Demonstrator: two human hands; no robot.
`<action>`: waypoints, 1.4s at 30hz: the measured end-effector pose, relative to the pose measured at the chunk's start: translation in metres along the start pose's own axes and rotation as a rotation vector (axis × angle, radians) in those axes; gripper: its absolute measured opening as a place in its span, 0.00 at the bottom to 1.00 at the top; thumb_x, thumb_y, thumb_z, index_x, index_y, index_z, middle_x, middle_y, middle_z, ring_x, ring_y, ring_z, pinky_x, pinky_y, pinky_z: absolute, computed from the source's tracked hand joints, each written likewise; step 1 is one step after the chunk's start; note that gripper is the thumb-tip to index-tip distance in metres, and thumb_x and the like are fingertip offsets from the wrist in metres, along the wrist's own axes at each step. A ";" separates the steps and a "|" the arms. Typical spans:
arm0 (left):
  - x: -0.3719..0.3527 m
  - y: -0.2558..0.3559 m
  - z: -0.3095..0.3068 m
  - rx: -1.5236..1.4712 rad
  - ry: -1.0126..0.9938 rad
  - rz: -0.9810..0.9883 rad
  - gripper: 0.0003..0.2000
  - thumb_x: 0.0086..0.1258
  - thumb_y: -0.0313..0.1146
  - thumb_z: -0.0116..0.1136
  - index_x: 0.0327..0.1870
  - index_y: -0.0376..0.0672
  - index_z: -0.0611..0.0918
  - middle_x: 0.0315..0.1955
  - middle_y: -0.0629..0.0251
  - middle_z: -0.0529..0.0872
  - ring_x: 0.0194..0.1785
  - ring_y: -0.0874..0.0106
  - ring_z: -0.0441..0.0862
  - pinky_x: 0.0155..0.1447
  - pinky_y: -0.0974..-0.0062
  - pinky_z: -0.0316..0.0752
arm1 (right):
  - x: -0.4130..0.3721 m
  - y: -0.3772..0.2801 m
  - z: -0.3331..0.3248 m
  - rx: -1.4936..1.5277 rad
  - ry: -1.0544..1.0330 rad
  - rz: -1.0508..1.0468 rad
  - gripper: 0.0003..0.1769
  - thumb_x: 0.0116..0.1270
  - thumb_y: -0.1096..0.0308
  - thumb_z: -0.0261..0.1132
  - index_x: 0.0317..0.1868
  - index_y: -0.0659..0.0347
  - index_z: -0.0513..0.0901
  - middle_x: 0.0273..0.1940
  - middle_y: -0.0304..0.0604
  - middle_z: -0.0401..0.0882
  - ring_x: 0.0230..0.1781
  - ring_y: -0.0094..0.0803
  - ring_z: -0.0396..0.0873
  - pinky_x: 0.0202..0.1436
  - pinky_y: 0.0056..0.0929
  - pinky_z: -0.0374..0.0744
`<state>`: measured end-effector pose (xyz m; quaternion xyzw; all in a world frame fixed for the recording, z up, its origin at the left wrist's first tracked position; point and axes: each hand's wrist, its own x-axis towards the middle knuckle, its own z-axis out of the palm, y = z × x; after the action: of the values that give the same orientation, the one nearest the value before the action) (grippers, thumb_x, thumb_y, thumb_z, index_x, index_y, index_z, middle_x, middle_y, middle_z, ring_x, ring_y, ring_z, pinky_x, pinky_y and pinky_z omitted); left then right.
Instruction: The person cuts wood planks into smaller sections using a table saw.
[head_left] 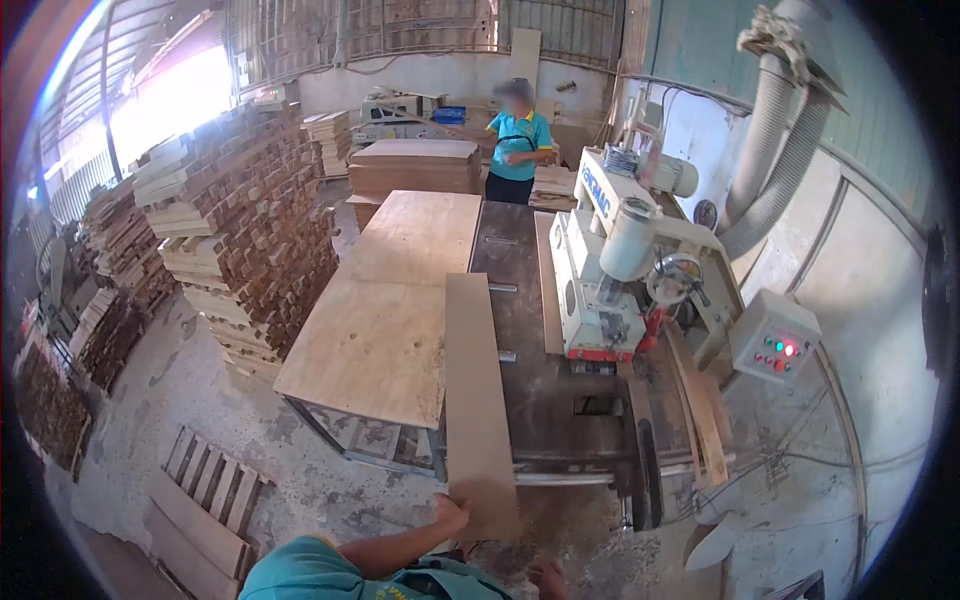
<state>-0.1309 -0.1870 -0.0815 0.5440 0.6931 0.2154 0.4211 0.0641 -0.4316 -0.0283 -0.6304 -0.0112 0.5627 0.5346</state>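
Note:
A long flat brown board (pixel 475 390) lies along the right edge of the plywood-topped table (pixel 370 320) and over the dark machine table (pixel 540 420). Its near end sticks out toward me. My left hand (pixel 452 513) is at the left edge of that near end, fingers closed on the board. Low in the view, right of the board's end, my right hand (pixel 547 577) hangs blurred over the floor; its fingers are too unclear to read. The machine (pixel 600 280) stands on the right part of the dark table.
Across the table a co-worker (pixel 518 145) stands beside stacked boards (pixel 415 170). Tall wood stacks (pixel 245 220) rise on the left. A control box (pixel 775 335) with a lit red light is at right. A pallet (pixel 212 480) lies on the floor at lower left.

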 end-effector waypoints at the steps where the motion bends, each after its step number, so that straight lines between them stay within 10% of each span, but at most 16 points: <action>1: -0.020 0.004 0.000 0.014 0.007 0.005 0.44 0.63 0.53 0.65 0.66 0.24 0.60 0.63 0.38 0.69 0.65 0.46 0.70 0.70 0.54 0.64 | 0.034 0.036 -0.005 0.092 -0.050 0.008 0.22 0.75 0.61 0.59 0.65 0.57 0.72 0.52 0.46 0.80 0.49 0.38 0.80 0.51 0.38 0.80; 4: -0.074 -0.002 0.007 0.268 -0.022 0.002 0.47 0.61 0.55 0.67 0.67 0.23 0.60 0.65 0.41 0.70 0.60 0.52 0.77 0.62 0.58 0.74 | 0.018 0.041 0.032 0.270 -0.184 -0.027 0.24 0.74 0.63 0.60 0.67 0.58 0.71 0.57 0.51 0.78 0.53 0.44 0.80 0.55 0.44 0.80; 9: -0.113 -0.010 -0.010 -0.282 -0.851 -0.268 0.43 0.62 0.61 0.66 0.65 0.31 0.68 0.44 0.53 0.84 0.42 0.64 0.84 0.40 0.67 0.80 | -0.024 0.053 0.018 0.558 -0.047 -0.113 0.31 0.68 0.62 0.68 0.68 0.63 0.69 0.62 0.50 0.74 0.58 0.46 0.77 0.60 0.48 0.77; 14: -0.077 -0.028 0.001 -0.204 -0.712 -0.233 0.31 0.68 0.53 0.64 0.61 0.37 0.75 0.38 0.64 0.80 0.35 0.72 0.78 0.36 0.70 0.76 | -0.073 0.042 -0.029 0.601 0.271 -0.253 0.31 0.67 0.67 0.69 0.67 0.63 0.70 0.59 0.48 0.78 0.55 0.50 0.79 0.54 0.51 0.81; 19: -0.074 -0.002 0.013 -0.183 -0.470 -0.009 0.45 0.66 0.57 0.62 0.73 0.35 0.55 0.36 0.58 0.83 0.30 0.71 0.80 0.31 0.71 0.77 | -0.164 0.038 -0.084 0.581 0.291 -0.446 0.32 0.66 0.59 0.68 0.66 0.67 0.72 0.59 0.50 0.77 0.57 0.45 0.77 0.60 0.46 0.77; 23: -0.098 0.005 0.057 0.011 -0.824 0.110 0.47 0.66 0.52 0.65 0.73 0.31 0.52 0.43 0.53 0.84 0.36 0.68 0.82 0.37 0.68 0.80 | -0.160 0.133 -0.184 0.521 0.587 -0.375 0.34 0.65 0.55 0.69 0.64 0.69 0.73 0.56 0.51 0.78 0.55 0.44 0.77 0.60 0.44 0.76; 25: -0.139 0.010 0.077 0.302 -0.459 0.660 0.49 0.66 0.51 0.66 0.73 0.28 0.49 0.51 0.49 0.81 0.44 0.65 0.83 0.45 0.67 0.81 | -0.197 0.148 -0.194 0.523 0.592 -0.419 0.33 0.64 0.55 0.69 0.63 0.70 0.74 0.55 0.51 0.79 0.55 0.45 0.77 0.60 0.43 0.75; 31: -0.195 0.077 0.069 0.340 -0.954 0.488 0.49 0.66 0.50 0.65 0.73 0.27 0.47 0.54 0.46 0.79 0.49 0.59 0.82 0.52 0.66 0.79 | -0.236 0.188 -0.203 0.741 0.745 -0.344 0.34 0.64 0.57 0.70 0.64 0.70 0.72 0.58 0.53 0.77 0.57 0.45 0.76 0.63 0.44 0.74; 42: -0.172 0.101 0.153 0.420 -0.881 0.712 0.50 0.68 0.48 0.62 0.73 0.22 0.42 0.59 0.37 0.74 0.59 0.50 0.77 0.61 0.58 0.74 | -0.219 0.170 -0.183 0.832 0.848 -0.304 0.32 0.66 0.57 0.70 0.64 0.67 0.73 0.58 0.50 0.76 0.58 0.44 0.75 0.62 0.44 0.74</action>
<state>0.0607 -0.3401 -0.0298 0.8521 0.2565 -0.0442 0.4541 0.0160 -0.7602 -0.0294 -0.5294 0.3333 0.1373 0.7680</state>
